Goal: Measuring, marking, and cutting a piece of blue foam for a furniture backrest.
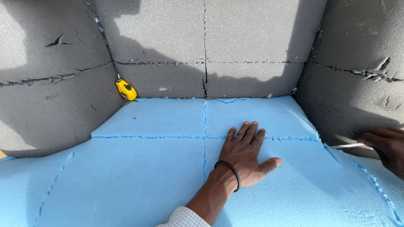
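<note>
Pressing blue foam seat (pixel 139 176) flat inside the grey foam shell (pixel 252 38).
Your left hand (pixel 244 153) is lying splayed, gripping nothing; your right hand (pixel 387 147) is pinching a thin blade (pixel 347 146). Soft, light, tearable: be holding broad faces.

The left hand (pixel 244 153) lies flat, palm down, on the blue foam seat (pixel 143 176) — four fingers (pixel 246 131) held close together and pointing toward the seat's back edge, the thumb spread wide to the right. A thin dark band circles the wrist, and the forearm runs back toward the seat's near edge, ending in a light checked cuff. The right hand (pixel 389 149) shows only partly at the seat's right edge — its fingers are curled and pinched around a thin pale blade (pixel 347 146), which points left toward the seat. The two hands are well apart.
</note>
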